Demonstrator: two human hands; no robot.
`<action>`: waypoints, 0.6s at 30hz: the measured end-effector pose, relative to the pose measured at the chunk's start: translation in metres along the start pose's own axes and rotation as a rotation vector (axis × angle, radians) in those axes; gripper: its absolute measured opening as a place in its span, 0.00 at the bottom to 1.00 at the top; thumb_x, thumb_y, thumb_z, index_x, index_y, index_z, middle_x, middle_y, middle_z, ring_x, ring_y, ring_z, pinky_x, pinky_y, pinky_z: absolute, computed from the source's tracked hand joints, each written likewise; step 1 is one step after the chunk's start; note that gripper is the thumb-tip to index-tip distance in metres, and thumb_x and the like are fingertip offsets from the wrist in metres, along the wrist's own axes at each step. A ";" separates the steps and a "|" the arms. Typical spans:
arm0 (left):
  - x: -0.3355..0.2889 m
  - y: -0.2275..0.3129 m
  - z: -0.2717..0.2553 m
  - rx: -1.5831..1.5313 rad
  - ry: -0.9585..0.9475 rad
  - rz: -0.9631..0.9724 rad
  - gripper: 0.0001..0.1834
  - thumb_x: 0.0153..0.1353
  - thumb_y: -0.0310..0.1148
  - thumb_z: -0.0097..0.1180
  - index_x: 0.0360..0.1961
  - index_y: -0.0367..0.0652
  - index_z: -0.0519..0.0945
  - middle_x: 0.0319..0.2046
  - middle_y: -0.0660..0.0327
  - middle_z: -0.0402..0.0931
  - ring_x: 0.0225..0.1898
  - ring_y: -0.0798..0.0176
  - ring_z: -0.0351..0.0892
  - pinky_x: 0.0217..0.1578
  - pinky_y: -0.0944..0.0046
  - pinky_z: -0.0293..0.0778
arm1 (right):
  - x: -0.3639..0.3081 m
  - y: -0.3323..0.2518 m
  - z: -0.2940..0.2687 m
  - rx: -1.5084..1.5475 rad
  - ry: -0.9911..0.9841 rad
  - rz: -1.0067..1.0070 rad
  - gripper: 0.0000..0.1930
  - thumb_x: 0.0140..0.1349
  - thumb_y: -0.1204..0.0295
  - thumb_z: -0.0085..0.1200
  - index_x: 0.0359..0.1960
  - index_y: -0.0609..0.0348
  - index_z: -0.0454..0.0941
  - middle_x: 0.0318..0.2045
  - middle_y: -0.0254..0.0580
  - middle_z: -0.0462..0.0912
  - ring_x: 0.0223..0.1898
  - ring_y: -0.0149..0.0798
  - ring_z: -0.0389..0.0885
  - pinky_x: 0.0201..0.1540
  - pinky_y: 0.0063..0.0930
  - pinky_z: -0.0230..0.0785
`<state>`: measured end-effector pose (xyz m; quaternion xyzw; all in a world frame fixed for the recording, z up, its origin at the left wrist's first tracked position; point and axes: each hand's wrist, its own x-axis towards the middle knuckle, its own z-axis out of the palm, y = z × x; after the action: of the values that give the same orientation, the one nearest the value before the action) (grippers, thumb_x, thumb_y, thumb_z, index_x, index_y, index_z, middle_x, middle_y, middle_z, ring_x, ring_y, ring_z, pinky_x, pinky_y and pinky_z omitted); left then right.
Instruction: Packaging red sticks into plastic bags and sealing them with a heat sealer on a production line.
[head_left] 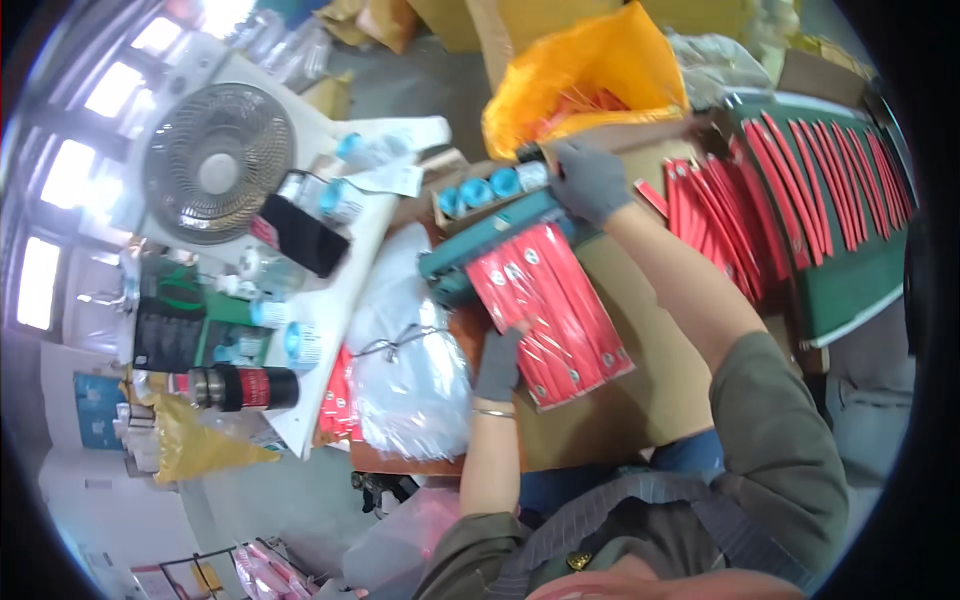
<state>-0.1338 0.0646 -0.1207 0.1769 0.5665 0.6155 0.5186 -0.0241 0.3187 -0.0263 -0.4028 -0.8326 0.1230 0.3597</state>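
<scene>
Red pack: it lies aslant over the cardboard (660, 385), far edge right against the green bar (490, 240); the person seems to keep it there to line that edge up with the bar.
Left grip: the left hand (497, 362) is closed on the red pack (550, 312) at its left edge, thumb on top, probably to keep it straight.
Right grip: the right hand (590, 182) bends over the bar's far end, likely to steady or press it; blur and the angle hide the fingertips, so I cannot tell how tightly they close.
Clear bags: the stack (405, 365) lies just left of the left hand, presumably for easy reach.
Red strips: a loose heap (700, 220) lies right of the bar; others stand in rows on the green mat (865, 292), perhaps spread for picking.
Yellow bag: it (645, 65) gapes beyond the bar, red pieces inside.
</scene>
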 end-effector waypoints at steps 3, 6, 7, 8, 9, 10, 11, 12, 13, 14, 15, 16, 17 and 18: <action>0.000 0.001 0.012 0.026 0.065 0.016 0.24 0.52 0.40 0.63 0.48 0.36 0.77 0.44 0.60 0.78 0.44 0.65 0.75 0.48 0.63 0.70 | -0.004 0.000 -0.001 -0.076 0.022 0.010 0.09 0.56 0.65 0.49 0.25 0.55 0.74 0.26 0.47 0.79 0.28 0.51 0.79 0.31 0.44 0.71; 0.001 0.010 0.006 0.004 0.054 0.011 0.25 0.51 0.40 0.64 0.48 0.35 0.77 0.42 0.58 0.78 0.42 0.65 0.77 0.46 0.63 0.72 | -0.010 -0.011 -0.008 -0.031 -0.032 0.053 0.13 0.58 0.60 0.50 0.35 0.57 0.75 0.31 0.51 0.79 0.32 0.54 0.78 0.34 0.44 0.70; -0.004 0.015 0.006 0.024 0.060 -0.023 0.26 0.51 0.40 0.65 0.48 0.34 0.77 0.42 0.58 0.78 0.42 0.65 0.77 0.45 0.63 0.73 | -0.019 -0.015 -0.013 -0.031 -0.025 0.039 0.13 0.58 0.60 0.50 0.35 0.57 0.75 0.31 0.51 0.79 0.32 0.54 0.78 0.34 0.44 0.70; -0.012 0.017 0.005 0.017 0.061 -0.011 0.26 0.51 0.40 0.65 0.48 0.34 0.77 0.42 0.58 0.78 0.42 0.65 0.77 0.45 0.63 0.73 | -0.032 -0.019 -0.019 -0.001 0.017 0.069 0.19 0.59 0.57 0.49 0.44 0.58 0.73 0.37 0.52 0.77 0.38 0.55 0.76 0.40 0.45 0.68; -0.024 0.029 0.011 0.306 0.096 0.083 0.27 0.52 0.42 0.64 0.47 0.33 0.77 0.41 0.56 0.79 0.41 0.63 0.78 0.44 0.63 0.73 | -0.051 -0.020 -0.025 0.025 0.061 0.108 0.25 0.59 0.54 0.49 0.52 0.59 0.70 0.43 0.54 0.76 0.44 0.56 0.75 0.47 0.46 0.66; -0.037 0.044 0.011 0.595 0.146 0.189 0.28 0.53 0.45 0.63 0.46 0.31 0.77 0.40 0.54 0.79 0.41 0.61 0.79 0.43 0.62 0.74 | -0.078 -0.018 -0.026 -0.039 0.057 0.018 0.30 0.60 0.51 0.47 0.57 0.59 0.64 0.49 0.55 0.72 0.51 0.57 0.69 0.54 0.49 0.59; -0.052 0.049 0.010 0.754 0.225 0.314 0.27 0.54 0.46 0.62 0.45 0.31 0.77 0.38 0.52 0.80 0.40 0.59 0.80 0.41 0.62 0.74 | -0.110 -0.006 -0.032 -0.111 0.056 -0.067 0.35 0.60 0.48 0.46 0.62 0.59 0.58 0.55 0.56 0.68 0.58 0.57 0.63 0.61 0.51 0.53; -0.071 0.048 0.003 0.912 0.304 0.434 0.26 0.56 0.47 0.60 0.43 0.31 0.78 0.37 0.50 0.80 0.38 0.57 0.80 0.40 0.61 0.74 | -0.143 0.005 -0.046 -0.227 -0.169 -0.034 0.34 0.60 0.48 0.44 0.62 0.58 0.59 0.58 0.55 0.65 0.62 0.56 0.58 0.64 0.53 0.45; -0.088 0.049 -0.021 0.971 0.305 0.539 0.21 0.56 0.46 0.59 0.39 0.38 0.80 0.33 0.51 0.81 0.34 0.53 0.81 0.35 0.59 0.75 | -0.170 0.016 -0.059 -0.332 -0.397 -0.005 0.33 0.61 0.47 0.43 0.61 0.58 0.60 0.62 0.53 0.62 0.65 0.55 0.53 0.67 0.55 0.38; -0.103 0.053 -0.048 1.255 0.352 0.515 0.15 0.54 0.45 0.60 0.34 0.44 0.81 0.28 0.54 0.81 0.30 0.50 0.81 0.33 0.58 0.75 | -0.190 0.043 -0.072 -0.390 -0.433 0.049 0.34 0.61 0.46 0.41 0.62 0.58 0.60 0.63 0.52 0.61 0.66 0.54 0.52 0.67 0.57 0.36; -0.121 0.056 -0.064 1.242 0.352 0.433 0.14 0.51 0.44 0.61 0.30 0.45 0.80 0.25 0.56 0.80 0.29 0.48 0.80 0.32 0.56 0.74 | -0.207 0.064 -0.082 -0.450 -0.473 0.117 0.35 0.61 0.45 0.39 0.62 0.58 0.60 0.64 0.50 0.60 0.67 0.54 0.51 0.68 0.59 0.33; -0.140 0.061 -0.072 1.356 0.409 0.370 0.14 0.50 0.39 0.62 0.29 0.39 0.80 0.24 0.54 0.80 0.28 0.55 0.80 0.32 0.62 0.73 | -0.213 0.068 -0.090 -0.452 -0.478 0.138 0.35 0.61 0.45 0.39 0.62 0.58 0.60 0.64 0.50 0.60 0.67 0.54 0.51 0.68 0.59 0.33; -0.149 0.057 -0.088 1.364 0.399 0.363 0.14 0.50 0.39 0.62 0.29 0.39 0.80 0.24 0.54 0.80 0.28 0.55 0.80 0.32 0.62 0.73 | -0.208 0.069 -0.100 -0.417 -0.442 0.167 0.33 0.61 0.46 0.40 0.60 0.58 0.62 0.63 0.49 0.61 0.66 0.54 0.53 0.67 0.59 0.35; -0.152 0.045 -0.110 1.451 0.380 0.364 0.13 0.49 0.39 0.63 0.29 0.39 0.80 0.23 0.54 0.80 0.28 0.57 0.80 0.32 0.62 0.73 | -0.202 0.070 -0.110 -0.381 -0.413 0.190 0.32 0.60 0.48 0.42 0.59 0.58 0.65 0.62 0.48 0.63 0.65 0.53 0.55 0.66 0.59 0.38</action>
<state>-0.1814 -0.1116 -0.0569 0.4542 0.8695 0.1852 0.0572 0.1777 0.2010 -0.0838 -0.5056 -0.8549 0.0768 0.0874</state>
